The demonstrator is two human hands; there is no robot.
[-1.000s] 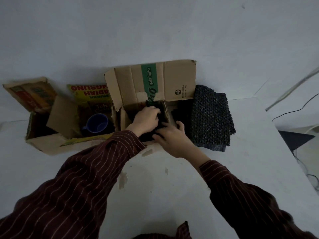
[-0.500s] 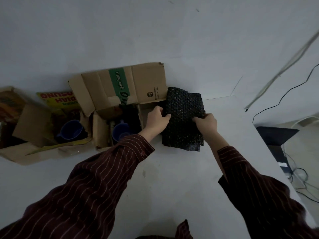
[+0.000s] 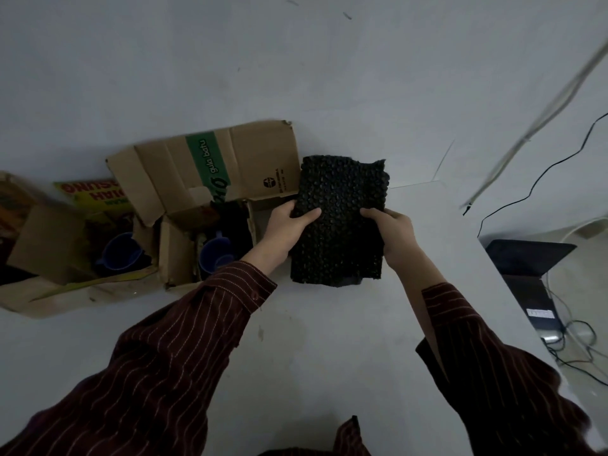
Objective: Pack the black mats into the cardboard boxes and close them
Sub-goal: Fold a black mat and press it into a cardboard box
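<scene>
Both arms reach forward and angle in toward each other, the left sleeve (image 3: 184, 340) and right sleeve (image 3: 477, 357) both dark red with thin stripes and the wrists bare past the cuffs. The left grip (image 3: 285, 227) pinches the near-side edge of the black mat (image 3: 339, 232), thumb across its top face. The right grip (image 3: 396, 235) holds the opposite edge likewise, the 2 thumbs pointing at each other with the mat between them.

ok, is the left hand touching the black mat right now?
Touching. The head view shows the left hand gripping the black mat at its left edge, with the thumb lying over its top face.
</scene>
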